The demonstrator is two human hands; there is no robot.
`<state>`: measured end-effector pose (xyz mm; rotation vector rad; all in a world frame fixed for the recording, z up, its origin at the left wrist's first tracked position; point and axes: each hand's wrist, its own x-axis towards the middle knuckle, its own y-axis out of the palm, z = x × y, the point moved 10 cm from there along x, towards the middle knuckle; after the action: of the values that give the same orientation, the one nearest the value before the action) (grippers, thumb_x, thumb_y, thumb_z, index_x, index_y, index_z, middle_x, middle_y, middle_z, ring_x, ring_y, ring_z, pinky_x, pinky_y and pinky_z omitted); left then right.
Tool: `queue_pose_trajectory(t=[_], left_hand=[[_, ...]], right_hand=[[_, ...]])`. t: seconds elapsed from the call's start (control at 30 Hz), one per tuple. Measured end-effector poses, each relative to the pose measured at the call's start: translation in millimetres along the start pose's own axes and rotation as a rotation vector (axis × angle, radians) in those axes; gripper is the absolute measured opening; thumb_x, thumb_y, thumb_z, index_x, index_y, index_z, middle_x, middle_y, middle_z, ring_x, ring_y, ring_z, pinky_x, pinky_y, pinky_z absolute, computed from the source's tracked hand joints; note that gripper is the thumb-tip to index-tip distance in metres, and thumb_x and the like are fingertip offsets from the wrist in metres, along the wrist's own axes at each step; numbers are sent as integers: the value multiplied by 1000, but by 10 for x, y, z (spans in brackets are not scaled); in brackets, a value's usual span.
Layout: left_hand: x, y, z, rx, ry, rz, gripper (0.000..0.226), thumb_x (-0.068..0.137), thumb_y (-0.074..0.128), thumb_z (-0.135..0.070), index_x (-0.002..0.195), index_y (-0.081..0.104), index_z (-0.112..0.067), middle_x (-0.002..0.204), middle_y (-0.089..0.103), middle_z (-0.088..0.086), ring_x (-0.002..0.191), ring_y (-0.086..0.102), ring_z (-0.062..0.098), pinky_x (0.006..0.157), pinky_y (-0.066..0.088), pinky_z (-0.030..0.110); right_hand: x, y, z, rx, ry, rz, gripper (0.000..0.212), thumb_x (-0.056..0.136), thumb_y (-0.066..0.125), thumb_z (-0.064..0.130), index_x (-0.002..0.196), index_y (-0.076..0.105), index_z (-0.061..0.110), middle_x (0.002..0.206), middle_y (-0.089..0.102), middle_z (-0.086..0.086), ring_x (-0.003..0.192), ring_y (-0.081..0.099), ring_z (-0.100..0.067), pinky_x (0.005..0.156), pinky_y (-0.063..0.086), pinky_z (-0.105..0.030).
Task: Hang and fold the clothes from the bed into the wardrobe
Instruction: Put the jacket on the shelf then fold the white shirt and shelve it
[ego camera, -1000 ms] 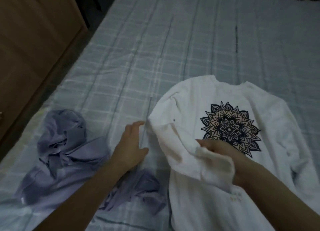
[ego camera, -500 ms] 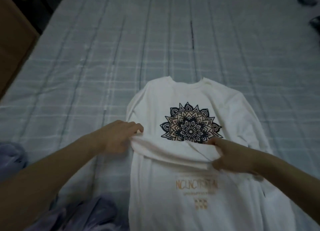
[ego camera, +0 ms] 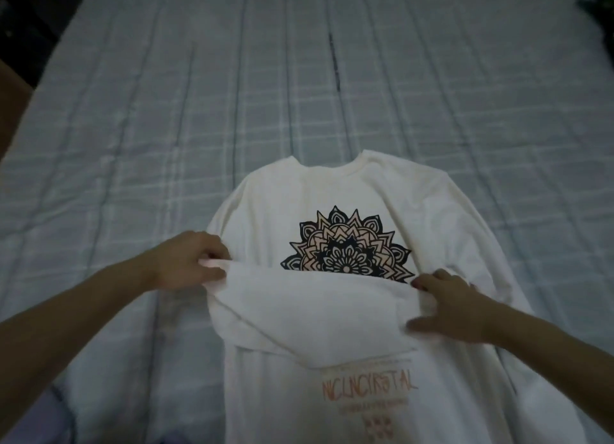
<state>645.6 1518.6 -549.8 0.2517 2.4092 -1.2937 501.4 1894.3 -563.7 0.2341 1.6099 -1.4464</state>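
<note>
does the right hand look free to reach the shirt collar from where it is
Probably not right away: the right hand is gripping the folded sleeve across the white shirt. Nothing lies between it and the collar.

A white shirt bears a black-and-peach mandala print and orange lettering; the bedsheet is grey-blue plaid.
</note>
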Motion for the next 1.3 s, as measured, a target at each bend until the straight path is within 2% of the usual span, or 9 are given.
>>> queue_pose_trajectory(t=[0.17,0.33,0.57,0.73,0.87,0.93,1.03,1.13,1.3], left_hand=[[52,151,254,198,-34,268,34,71,49,-59,81,66,-32,82,63,-13,83,60,1,72,40,14],[108,-534,283,-62,-60,-103,44,78,45,-67,77,63,-26,63,62,-11,58,55,2,57,39,12],[423,-926,328,211,-224,-348,63,76,30,-75,60,53,-18,53,56,-5,56,55,14,62,44,31],[457,-600,700,479,-598,-273,51,93,36,-61,103,61,-17,110,57,12,108,52,34,97,34,49],[508,-469,30,324,-321,-621,50,89,41,-49,119,52,-10,128,44,21,112,44,46,94,33,60],[647,-295,-594,288,-47,-576,51,89,37,-47,123,50,-11,136,42,18,120,42,41,99,32,56],[882,155,-1540,315,306,-383,46,94,38,-43,132,47,-19,150,34,10,133,36,31,108,26,45],[1127,601,-2328,328,482,-238,49,97,35,-40,144,35,-26,160,17,0,146,17,18,118,13,38],[1712,1331,-2827,286,228,76,64,91,6,-61,150,22,-40,163,0,-7,149,-7,14,121,-1,41]], right_hand=[[99,-230,-7,243,-134,-263,25,77,71,20,70,52,34,80,56,6,83,57,-20,71,44,-32],[113,-443,-579,1399,95,-284,11,86,67,14,91,58,16,87,59,-8,72,58,-19,53,53,-28],[512,-1372,-674,794,81,-801,21,81,73,24,94,59,14,76,63,-6,71,59,-23,60,46,-28],[979,-1251,-657,667,143,-705,30,84,71,27,106,59,11,89,63,-2,83,55,-18,74,35,-23],[773,-1143,-804,725,39,-783,27,91,48,15,117,56,11,108,60,-6,90,54,-18,79,38,-24],[500,-1065,-1015,642,44,-844,36,85,49,9,121,52,11,119,52,-10,98,53,-23,86,43,-33],[136,-653,-1493,550,233,-725,50,79,68,16,125,47,12,125,41,-15,109,47,-32,92,44,-43],[-174,-124,-1752,548,341,-413,53,68,80,50,98,53,15,104,52,-9,79,54,-16,67,43,-29],[-419,330,-1948,308,243,-48,44,76,75,36,113,60,18,104,61,-1,98,58,-18,69,36,-21]])
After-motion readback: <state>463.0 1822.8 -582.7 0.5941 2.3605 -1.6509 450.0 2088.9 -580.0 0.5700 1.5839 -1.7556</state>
